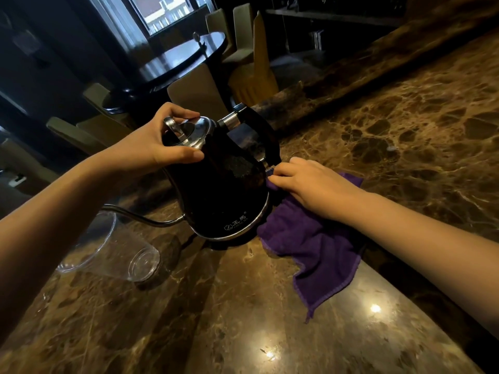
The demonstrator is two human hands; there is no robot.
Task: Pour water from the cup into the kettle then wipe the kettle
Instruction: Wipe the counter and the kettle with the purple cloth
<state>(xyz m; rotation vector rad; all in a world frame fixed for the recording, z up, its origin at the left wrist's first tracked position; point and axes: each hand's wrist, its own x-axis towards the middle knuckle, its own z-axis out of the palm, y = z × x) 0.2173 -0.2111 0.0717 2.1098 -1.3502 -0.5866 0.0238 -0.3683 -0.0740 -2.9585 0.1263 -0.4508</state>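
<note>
Left hand (151,141) clamped over the top of the kettle (224,184), centre of frame: thumb pressed on the near side of the silver lid (194,133), fingers curled over its far rim, forearm entering from the lower left. Right hand (310,184) just right of centre, fingers drawn together and pinching a fold of the purple cloth (318,244) against the kettle's lower side beneath the handle, forearm entering from the right edge.

Then by size, largest first:

Brown marble countertop (270,306) filling the lower and right parts of the frame, glossy, with bright light spots reflected near the bottom centre.

Round dark table (183,58) in the upper middle, ringed by chairs in pale and yellow covers (256,76), with a window (172,12) behind at the top.

Black kettle standing on the counter, leaning slightly toward the right, silver band around its base, white logo on the near lower side, black handle (259,130) arching on its far right side. Whether water is inside, cannot tell.

Purple cloth spread flat on the counter right of the kettle, upper end bunched under the right hand, lower corner trailing toward the bottom centre.

Clear plastic cup (113,252) lying on its side at lower left, apart from the kettle, mouth toward the left edge, looking empty.

Thin dark power cord (140,218) curving from the kettle's base leftward over the cup.
</note>
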